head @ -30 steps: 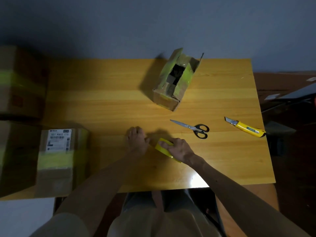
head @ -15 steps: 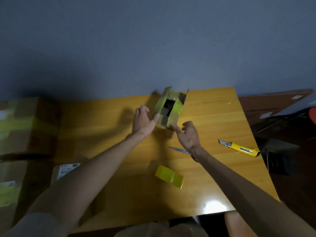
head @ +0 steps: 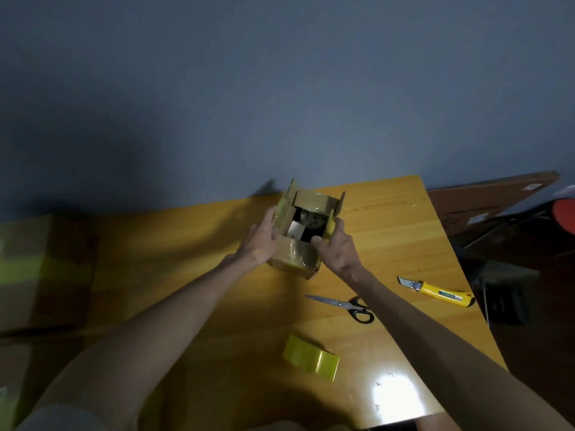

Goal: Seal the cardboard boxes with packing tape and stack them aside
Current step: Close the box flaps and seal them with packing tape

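Note:
A small cardboard box (head: 295, 255) with old yellow tape on its flaps sits on the wooden table (head: 199, 244), its top flaps standing open and dark contents showing inside. My left hand (head: 259, 241) grips its left side. My right hand (head: 337, 244) grips its right side, thumb on the front flap edge. A yellow tape roll (head: 311, 357) lies on the table nearer to me, untouched.
Black-handled scissors (head: 345, 304) and a yellow utility knife (head: 435, 292) lie to the right of the box. Larger taped cardboard boxes (head: 43, 269) stand at the table's left end. Dark furniture (head: 504, 231) is beyond the right table edge.
Both hands let go of the tape roll, reached out to the open box and took hold of its sides; the box has been turned and pulled nearer. The camera tilted up.

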